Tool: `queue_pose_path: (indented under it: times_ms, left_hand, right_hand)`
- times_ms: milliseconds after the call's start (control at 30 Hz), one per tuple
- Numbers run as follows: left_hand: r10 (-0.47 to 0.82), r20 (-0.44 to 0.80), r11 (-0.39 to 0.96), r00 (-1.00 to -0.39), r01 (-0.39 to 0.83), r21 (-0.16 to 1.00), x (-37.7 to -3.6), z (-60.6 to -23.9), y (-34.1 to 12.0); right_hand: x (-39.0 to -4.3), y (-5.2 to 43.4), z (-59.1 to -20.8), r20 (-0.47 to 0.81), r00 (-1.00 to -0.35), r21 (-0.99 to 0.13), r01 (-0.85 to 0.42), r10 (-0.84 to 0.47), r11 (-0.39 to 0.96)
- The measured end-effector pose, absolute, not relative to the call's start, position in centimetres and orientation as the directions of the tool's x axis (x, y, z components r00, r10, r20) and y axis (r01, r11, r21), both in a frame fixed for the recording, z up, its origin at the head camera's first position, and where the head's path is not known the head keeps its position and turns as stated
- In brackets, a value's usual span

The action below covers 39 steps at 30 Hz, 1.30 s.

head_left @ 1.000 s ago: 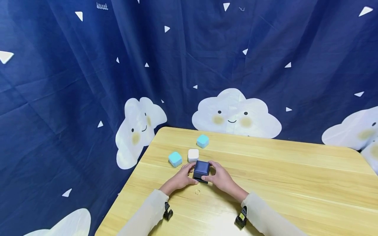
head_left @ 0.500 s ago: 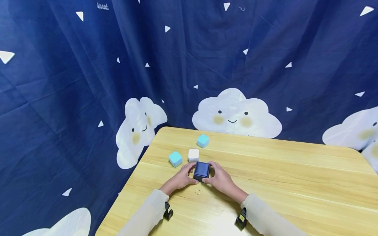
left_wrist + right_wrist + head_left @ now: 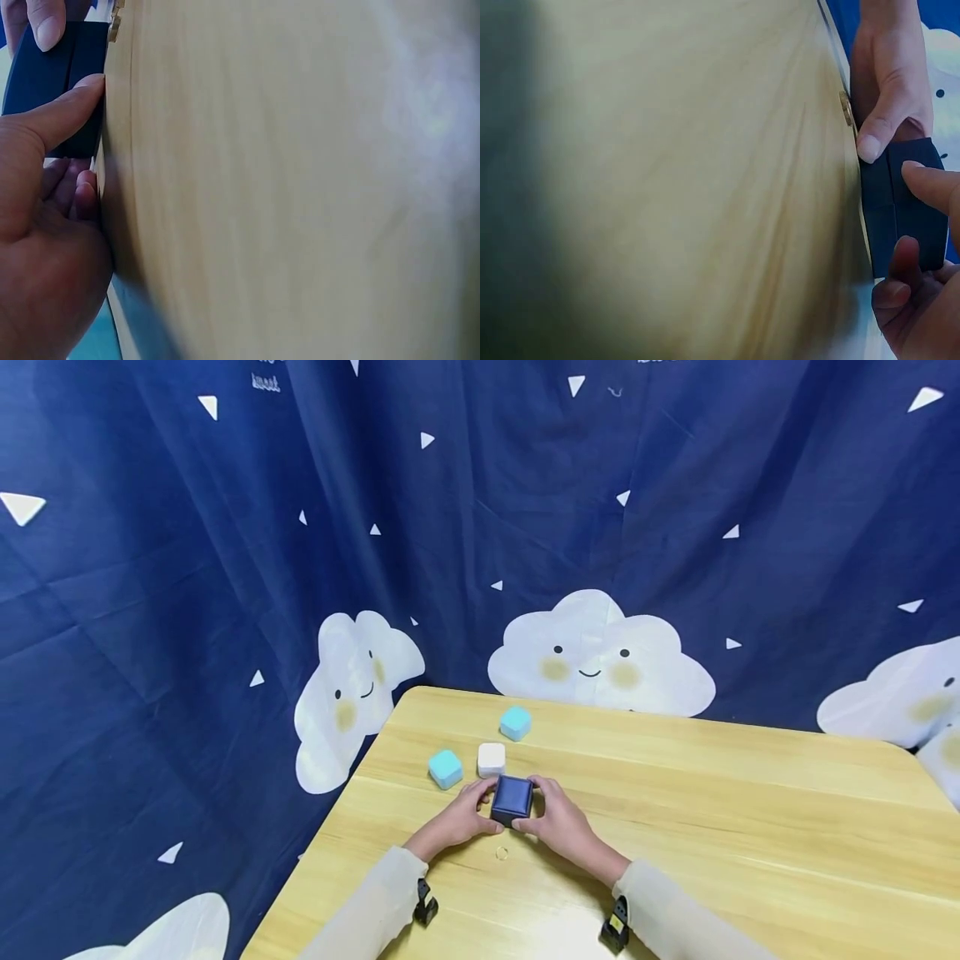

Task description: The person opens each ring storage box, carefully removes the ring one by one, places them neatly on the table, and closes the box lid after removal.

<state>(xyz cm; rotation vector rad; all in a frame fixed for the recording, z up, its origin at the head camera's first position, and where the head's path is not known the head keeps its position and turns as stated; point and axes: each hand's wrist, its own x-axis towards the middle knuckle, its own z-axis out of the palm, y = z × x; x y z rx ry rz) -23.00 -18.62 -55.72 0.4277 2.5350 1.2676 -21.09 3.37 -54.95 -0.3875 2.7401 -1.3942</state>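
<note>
Both hands hold a dark blue ring box point(image 3: 513, 798), which stands with its lid down on the wooden table. My left hand point(image 3: 457, 818) grips its left side, thumb in front, fingers behind. From the right, my right hand point(image 3: 561, 822) pinches the upper part between thumb and fingers. A thin seam runs between lid and base on the box point(image 3: 88, 52) in the left wrist view. Just in front of the box lies a small gold ring point(image 3: 502, 859), touched by neither hand; in the right wrist view the ring point(image 3: 846, 109) sits near the left thumb.
A white rounded block point(image 3: 491, 760) stands right behind the box. One light blue block point(image 3: 446, 770) is to the left, another light blue block point(image 3: 515, 724) farther back. The wooden table point(image 3: 712, 810) extends right, with a dark blue curtain point(image 3: 540, 510) behind it.
The ring box's lid, tilted up with a gap at the front a second ago, has come down flat onto the base. The hands stay in nearly the same place; the ring lies still.
</note>
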Motion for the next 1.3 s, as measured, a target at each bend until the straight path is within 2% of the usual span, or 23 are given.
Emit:
queue_pose_path:
  times_ms: [433, 667, 900, 1300]
  left_hand:
    - [0.413, -0.132, 0.574, -0.901, 0.145, 0.806, -22.8, -55.0, -19.0]
    - [0.445, -0.083, 0.493, -0.892, 0.166, 0.854, -22.6, -54.7, -19.6]
    - [0.398, -0.047, 0.435, -0.916, 0.144, 0.889, -22.5, -52.8, -20.5]
    - [0.342, 0.02, 0.498, -0.939, 0.199, 0.844, -26.3, -49.9, -21.2]
  right_hand:
    - [-20.7, 3.6, -54.6, 0.049, -0.97, -0.829, -0.173, -0.239, 0.532]
    - [-20.8, 4.5, -54.2, 0.05, -0.976, -0.815, -0.164, -0.214, 0.556]
    - [-21.9, 5.2, -53.7, 0.076, -0.979, -0.795, -0.173, -0.188, 0.581]
    - [-24.9, 5.3, -52.7, 0.091, -0.98, -0.795, -0.177, -0.175, 0.58]
